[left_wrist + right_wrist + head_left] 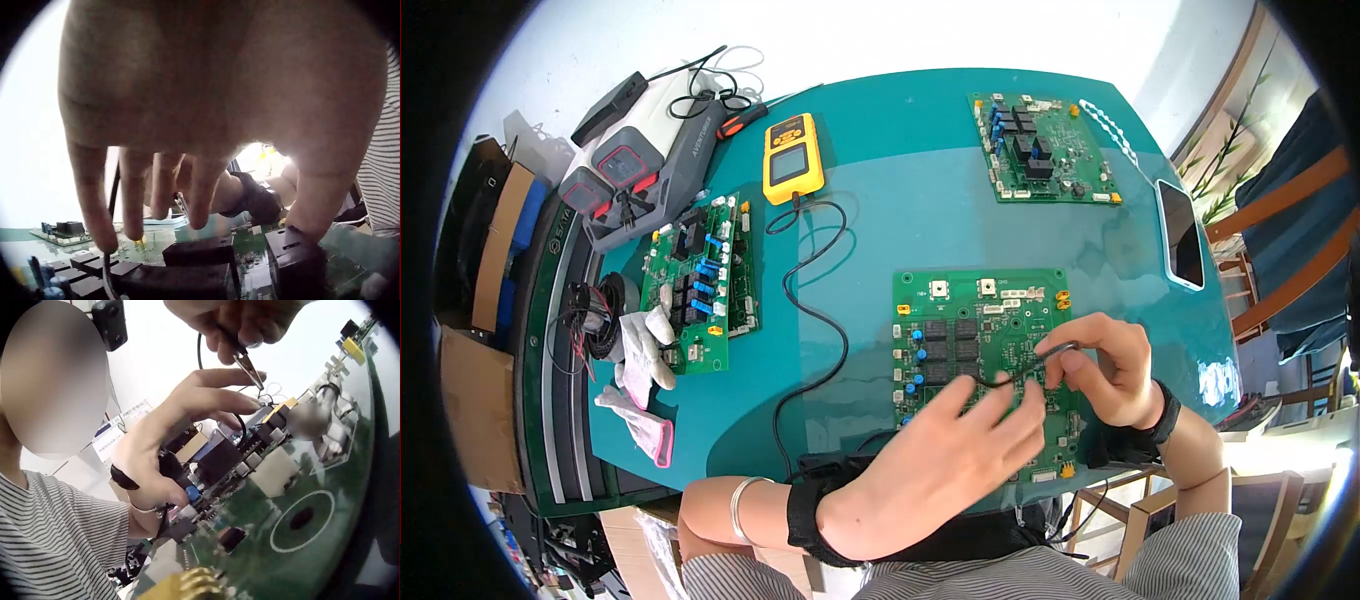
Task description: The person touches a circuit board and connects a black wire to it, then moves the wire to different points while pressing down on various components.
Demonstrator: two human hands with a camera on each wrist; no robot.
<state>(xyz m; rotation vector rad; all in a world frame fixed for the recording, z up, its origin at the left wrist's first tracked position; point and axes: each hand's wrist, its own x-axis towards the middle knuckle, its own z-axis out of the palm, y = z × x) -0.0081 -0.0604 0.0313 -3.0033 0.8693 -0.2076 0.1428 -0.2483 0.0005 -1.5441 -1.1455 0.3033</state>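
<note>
A green circuit board (1027,275) with black relays (938,350) and blue capacitors lies at the table's near edge, under both hands. My right hand (1115,375) pinches a black-handled alligator clip (247,367) above the board, its metal jaws pointing down in the right wrist view. From the clip a thin black cable (998,382) runs left toward the other hand. My left hand (970,450) hovers low over the board's near left part, fingers spread and pointing down. Its thumb (309,206) is right at a black relay, and its outermost fingertip overlaps the cable in the left wrist view.
A yellow handheld meter (793,160) trails a black lead (840,335) to the near edge. More circuit boards stand at left (718,345) and back right (1055,150). Gloves (640,360), a tool case (670,170) and a phone (1180,235) lie around the table's sides.
</note>
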